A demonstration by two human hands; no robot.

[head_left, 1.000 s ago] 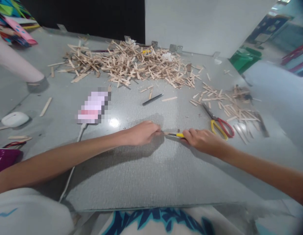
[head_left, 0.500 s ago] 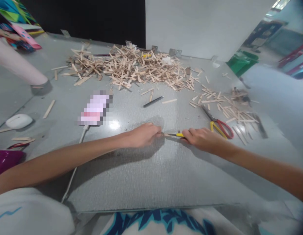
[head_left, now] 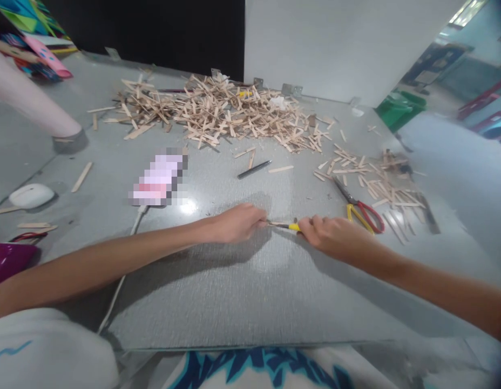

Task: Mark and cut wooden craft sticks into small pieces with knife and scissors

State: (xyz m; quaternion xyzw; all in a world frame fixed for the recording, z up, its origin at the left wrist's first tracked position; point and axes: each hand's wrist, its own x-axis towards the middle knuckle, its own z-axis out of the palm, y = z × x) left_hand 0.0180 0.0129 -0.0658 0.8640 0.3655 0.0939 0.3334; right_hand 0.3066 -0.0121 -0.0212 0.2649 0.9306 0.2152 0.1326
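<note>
My left hand [head_left: 244, 222] is closed above the middle of the grey table, its fingertips pinching a small wooden stick [head_left: 278, 222] that shows only in part. My right hand [head_left: 325, 232] is wrapped round the yellow handle of a craft knife [head_left: 291, 227]. The knife's thin blade points left and lies along the stick, close to my left fingertips. How far the blade touches the wood is too small to tell. Just beyond my right hand lie scissors [head_left: 358, 208] with one red and one yellow handle loop.
A large heap of wooden sticks [head_left: 218, 116] lies at the back, with cut pieces [head_left: 390, 186] scattered at the right. A black pen [head_left: 254, 169], a phone [head_left: 157, 181] on a white cable, and a white mouse [head_left: 32, 195] also lie on the table [head_left: 234, 302].
My right hand and the knife have tilted slightly, the yellow handle now a little lower and further left. My left hand keeps its pinch in nearly the same place.
</note>
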